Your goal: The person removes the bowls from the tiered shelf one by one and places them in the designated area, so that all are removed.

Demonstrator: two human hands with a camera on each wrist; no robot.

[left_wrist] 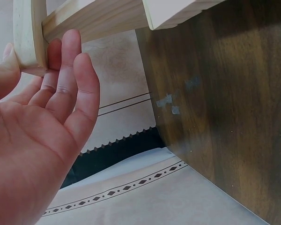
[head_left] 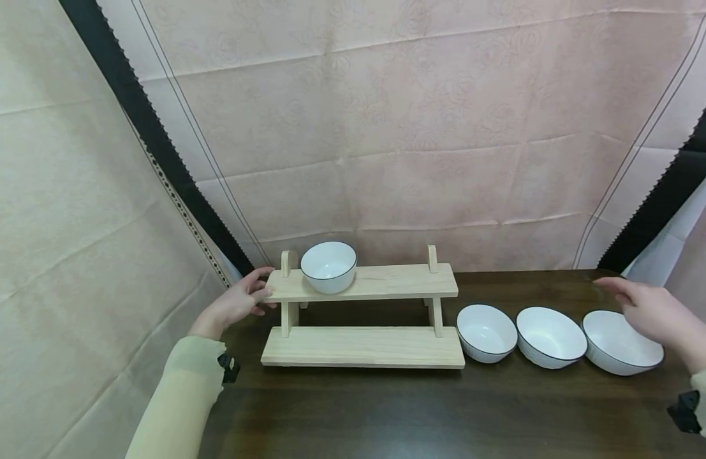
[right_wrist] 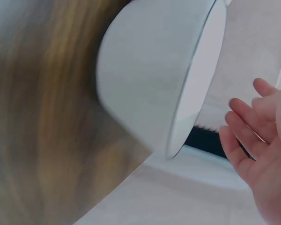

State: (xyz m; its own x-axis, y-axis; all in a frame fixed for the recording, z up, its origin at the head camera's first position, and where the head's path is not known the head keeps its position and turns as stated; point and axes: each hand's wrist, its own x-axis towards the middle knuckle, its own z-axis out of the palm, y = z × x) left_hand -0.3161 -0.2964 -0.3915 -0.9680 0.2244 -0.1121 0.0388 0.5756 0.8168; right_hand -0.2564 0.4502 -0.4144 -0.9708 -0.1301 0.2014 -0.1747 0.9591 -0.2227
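Note:
A two-tier wooden rack stands on the table, with one white bowl on the left of its upper board. My left hand grips the left end of that board; in the left wrist view the thumb lies on one side of the board and fingers reach the other. My right hand is above the far-right white bowl, fingers loosely bent and holding nothing. The right wrist view shows this bowl's side apart from the fingers.
Two more white bowls, a left one and a middle one, stand in a row between the rack and the far-right bowl. Pale patterned cloth rises behind the dark wooden table, and more cloth hangs at the left.

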